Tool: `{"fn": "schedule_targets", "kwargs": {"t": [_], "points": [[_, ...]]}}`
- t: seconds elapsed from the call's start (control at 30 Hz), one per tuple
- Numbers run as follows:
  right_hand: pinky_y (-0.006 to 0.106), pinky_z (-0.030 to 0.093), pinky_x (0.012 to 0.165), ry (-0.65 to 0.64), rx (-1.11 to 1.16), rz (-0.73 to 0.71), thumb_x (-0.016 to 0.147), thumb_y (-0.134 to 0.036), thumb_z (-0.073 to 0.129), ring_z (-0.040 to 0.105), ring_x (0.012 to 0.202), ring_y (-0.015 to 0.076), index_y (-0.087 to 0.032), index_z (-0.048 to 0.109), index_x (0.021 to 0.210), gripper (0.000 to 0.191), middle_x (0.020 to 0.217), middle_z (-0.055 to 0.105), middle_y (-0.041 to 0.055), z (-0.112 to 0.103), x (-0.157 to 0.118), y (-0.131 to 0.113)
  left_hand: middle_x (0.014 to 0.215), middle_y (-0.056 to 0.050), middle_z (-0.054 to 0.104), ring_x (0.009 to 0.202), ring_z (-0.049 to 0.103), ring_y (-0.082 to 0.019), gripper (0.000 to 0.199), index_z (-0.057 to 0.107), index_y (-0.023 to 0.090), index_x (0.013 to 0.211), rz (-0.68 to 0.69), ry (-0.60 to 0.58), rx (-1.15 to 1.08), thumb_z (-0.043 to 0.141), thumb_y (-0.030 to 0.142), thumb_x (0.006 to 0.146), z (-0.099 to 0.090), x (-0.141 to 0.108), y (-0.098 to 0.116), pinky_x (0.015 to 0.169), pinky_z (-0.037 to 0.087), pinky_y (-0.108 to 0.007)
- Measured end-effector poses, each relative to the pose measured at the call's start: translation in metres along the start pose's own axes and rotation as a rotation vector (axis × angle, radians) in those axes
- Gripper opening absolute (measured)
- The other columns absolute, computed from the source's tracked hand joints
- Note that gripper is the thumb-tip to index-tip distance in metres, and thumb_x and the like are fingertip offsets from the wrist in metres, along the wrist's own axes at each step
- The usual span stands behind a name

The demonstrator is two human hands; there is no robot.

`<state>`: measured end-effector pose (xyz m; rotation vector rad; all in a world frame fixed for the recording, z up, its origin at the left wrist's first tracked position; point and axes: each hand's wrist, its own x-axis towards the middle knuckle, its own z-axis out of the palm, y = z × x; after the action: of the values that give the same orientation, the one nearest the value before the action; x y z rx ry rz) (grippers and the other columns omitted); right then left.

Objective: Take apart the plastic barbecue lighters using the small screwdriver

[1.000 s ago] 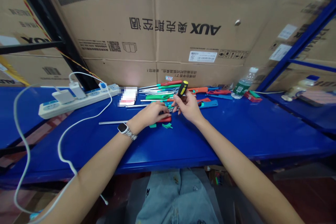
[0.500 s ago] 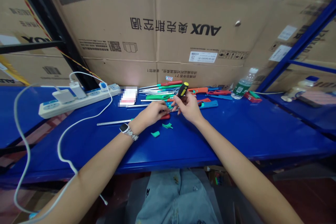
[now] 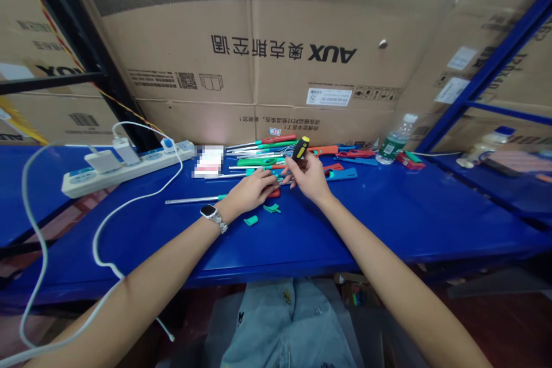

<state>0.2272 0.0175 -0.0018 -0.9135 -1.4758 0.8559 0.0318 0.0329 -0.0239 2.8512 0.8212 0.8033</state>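
From my remote station I log both hands near the middle of the blue table (image 3: 353, 236). Right hand (image 3: 314, 178): fingers closed on the black-and-yellow handle of a screwdriver (image 3: 301, 149), handle up and tilted; its tip is hard to make out by the fingertips. Left hand (image 3: 252, 188): fingers bent low over a long-nosed lighter (image 3: 186, 201), whose metal tube runs out to the left and whose red end shows under the fingertips; I cannot tell whether they pinch it. This lighter lies nearer to me than the pile of lighters (image 3: 259, 161), which sits just beyond the hands in red, green, orange and blue. Two green plastic pieces (image 3: 271, 208) lie on the near side of the left hand, apart from each other. Left of the pile: a blurred white card (image 3: 209, 162), then a white power strip (image 3: 71, 184) with plugs in it. Right of it: a green-labelled bottle (image 3: 391, 144), upright beside a red box (image 3: 409, 163).
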Motion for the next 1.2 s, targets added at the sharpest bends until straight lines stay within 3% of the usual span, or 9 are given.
{"fn": "schedule_targets", "kwargs": {"t": [0.3,0.43,0.63,0.8,0.97,1.2], "points": [[0.028,0.050,0.039,-0.025,0.003,-0.024,0.082,-0.066,0.069,0.067,0.050,0.0184,-0.024,0.050,0.093,0.047,0.071,0.068,0.0007,0.004,-0.003,0.001,0.094,-0.011,0.065,0.090,0.057,-0.024,0.027,0.068,0.015,0.095,0.046,-0.065,0.216,0.042,0.019,0.101,-0.004,0.005,0.009,0.085,0.050,-0.039],[0.029,0.050,0.039,-0.019,0.001,-0.012,0.082,-0.066,0.069,0.068,0.052,0.0193,-0.023,0.050,0.092,0.048,0.073,0.069,0.0015,0.004,-0.003,0.000,0.094,-0.010,0.064,0.091,0.058,-0.024,0.028,0.067,0.015,0.096,0.015,-0.097,0.209,0.041,0.019,0.101,-0.005,0.004,0.011,0.083,0.051,-0.037],[0.029,0.050,0.040,-0.032,-0.011,-0.024,0.083,-0.068,0.067,0.067,0.051,0.0188,-0.024,0.049,0.092,0.048,0.073,0.069,0.0012,0.003,-0.003,-0.001,0.108,-0.013,0.063,0.099,0.061,-0.026,0.032,0.065,0.014,0.117,-0.014,-0.161,0.241,0.038,0.022,0.102,-0.003,0.002,0.007,0.086,0.051,-0.040],[0.030,0.050,0.040,-0.061,-0.010,-0.010,0.081,-0.073,0.065,0.067,0.052,0.0191,-0.025,0.047,0.093,0.052,0.072,0.068,0.0006,0.005,-0.003,-0.001,0.111,-0.013,0.063,0.101,0.062,-0.027,0.039,0.067,0.014,0.112,-0.046,-0.181,0.131,0.031,0.023,0.103,-0.007,0.002,0.007,0.089,0.052,-0.041],[0.031,0.051,0.042,-0.070,-0.004,-0.021,0.083,-0.071,0.065,0.066,0.051,0.0184,-0.024,0.048,0.093,0.051,0.072,0.067,0.0005,0.004,-0.003,-0.001,0.111,-0.013,0.064,0.101,0.063,-0.028,0.030,0.067,0.014,0.112,-0.084,-0.174,0.029,0.050,0.024,0.090,-0.013,0.002,0.010,0.088,0.053,-0.042],[0.030,0.051,0.044,-0.052,0.001,-0.058,0.087,-0.062,0.067,0.065,0.052,0.0177,-0.025,0.049,0.096,0.042,0.073,0.068,-0.0006,0.007,-0.006,-0.008,0.112,-0.015,0.064,0.098,0.065,-0.031,0.044,0.065,0.012,0.120,-0.095,-0.171,0.074,0.061,0.035,0.083,-0.010,0.002,0.011,0.084,0.054,-0.043]]}}
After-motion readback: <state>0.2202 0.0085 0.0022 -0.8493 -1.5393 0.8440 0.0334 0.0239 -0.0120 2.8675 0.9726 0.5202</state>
